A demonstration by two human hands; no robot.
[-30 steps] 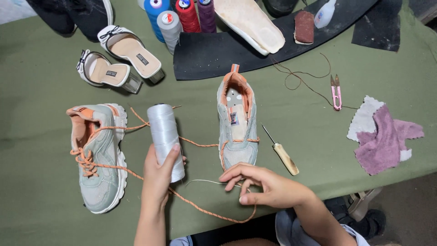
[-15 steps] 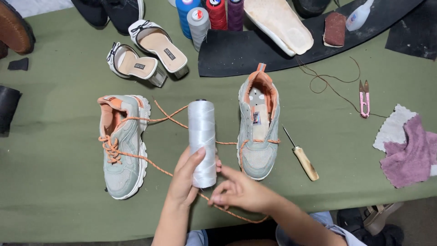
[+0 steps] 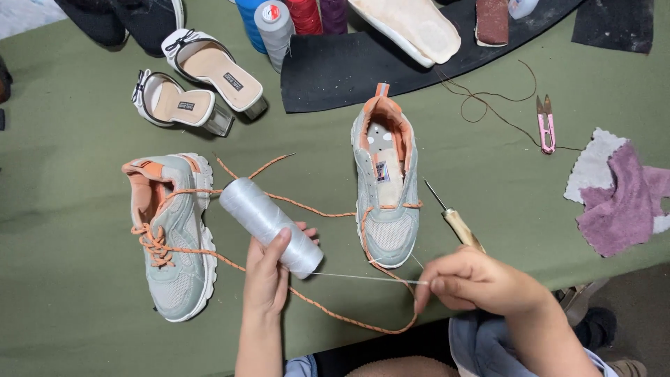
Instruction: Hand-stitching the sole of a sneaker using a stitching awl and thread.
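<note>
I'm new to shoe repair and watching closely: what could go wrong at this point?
The thread pulled taut from the spool by the right hand may snag the orange lace looped beneath it. The awl lies point-bare just beside that hand, so a jab is possible.

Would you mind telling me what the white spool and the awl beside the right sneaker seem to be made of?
White spool: glossy synthetic-looking thread, judging by its sheen. Awl: thin dark metal spike in a pale, probably wooden, handle.
</note>
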